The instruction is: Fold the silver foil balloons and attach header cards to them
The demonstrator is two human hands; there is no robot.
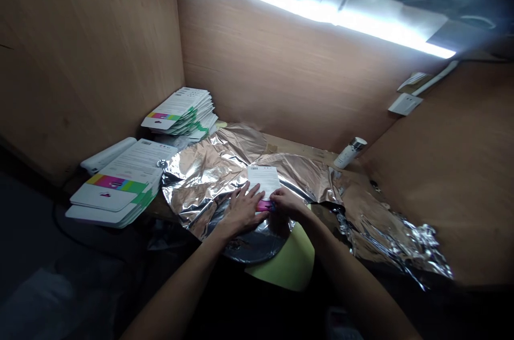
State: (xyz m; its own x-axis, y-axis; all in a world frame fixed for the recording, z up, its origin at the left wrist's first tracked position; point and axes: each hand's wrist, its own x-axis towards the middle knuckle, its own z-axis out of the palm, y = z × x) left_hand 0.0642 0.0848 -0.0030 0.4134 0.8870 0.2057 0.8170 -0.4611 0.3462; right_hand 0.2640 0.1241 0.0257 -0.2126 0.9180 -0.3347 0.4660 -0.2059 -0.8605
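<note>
A white printed packaging card with a pink and blue band lies on the shiny silver foil in front of me. My left hand rests on the card's left side, its fingers spread and flat. At the lower right of the card, over the coloured band, my right hand has its fingers curled and pressed together. Whatever sits between those fingertips is hidden. Beneath the card, foil covers a dark round surface, with a yellow-green sheet showing below it.
Two stacks of similar cards stand to the left, a nearer stack and a farther stack. A white cylindrical bottle is tilted at the back right. Crumpled foil extends rightward. Wooden panels enclose the workspace beneath a bright lamp.
</note>
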